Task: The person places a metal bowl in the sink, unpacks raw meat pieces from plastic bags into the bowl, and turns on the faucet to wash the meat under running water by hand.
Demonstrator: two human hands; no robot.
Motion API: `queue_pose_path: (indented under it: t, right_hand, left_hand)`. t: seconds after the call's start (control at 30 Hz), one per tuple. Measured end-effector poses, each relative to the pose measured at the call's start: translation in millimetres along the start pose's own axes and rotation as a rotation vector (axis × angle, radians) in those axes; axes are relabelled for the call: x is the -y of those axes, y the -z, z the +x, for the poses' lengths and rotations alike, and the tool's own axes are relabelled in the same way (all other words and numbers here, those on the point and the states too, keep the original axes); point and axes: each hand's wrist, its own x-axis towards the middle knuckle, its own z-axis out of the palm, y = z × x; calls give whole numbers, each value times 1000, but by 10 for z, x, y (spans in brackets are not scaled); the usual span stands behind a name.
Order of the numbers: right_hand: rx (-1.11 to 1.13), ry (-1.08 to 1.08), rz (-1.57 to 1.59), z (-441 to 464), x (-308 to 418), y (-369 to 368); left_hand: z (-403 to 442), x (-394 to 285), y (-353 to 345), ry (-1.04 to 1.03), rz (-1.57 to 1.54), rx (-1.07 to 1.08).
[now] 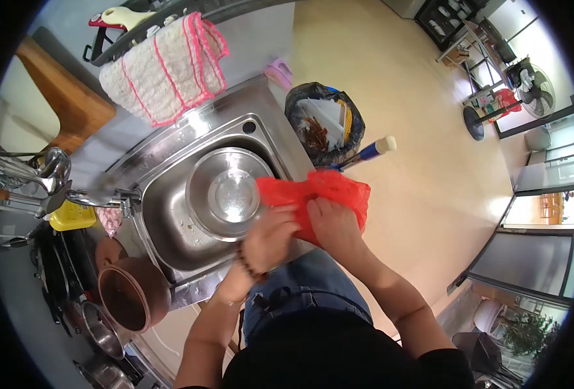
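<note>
A crumpled red plastic bag point(342, 189) is between my hands, in front of the sink's right edge. My right hand point(335, 227) grips it from the near side, fingers curled into the plastic. At the bag's left side is my left hand point(267, 240), a beaded bracelet on its wrist; its closed fingers press on the plastic, a little blurred. What the bag contains, if anything, cannot be seen. Just left of it, a round metal basin point(203, 201) rests in the steel sink point(164, 227), whose floor has small wet bits on it.
A lined trash bin point(358, 129) with waste stands beyond the sink's right corner, a blue-and-white handle point(378, 148) beside it. The faucet point(128, 198) reaches over the sink's left rim. A brown pot point(138, 295) sits lower left. A pink-edged towel point(160, 71) hangs above.
</note>
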Motion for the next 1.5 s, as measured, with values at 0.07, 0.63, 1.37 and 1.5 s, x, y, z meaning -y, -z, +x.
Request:
queue_pose_path:
  t: [0.07,0.63,1.37,1.5]
  right_hand:
    - [196,-173,-94,-67,-7,-88]
    - [185,50,472,-552,-922,-362]
    - [134,339,505,-74,-1032,-606]
    - [53,316,867,10,-1069,-219]
  left_hand:
    - [256,92,-292,16,162,397]
    - [138,-705,-15,346,344,235]
    - [-51,-56,-996,507,356,37]
    - [-50,32,-966,574,298,133]
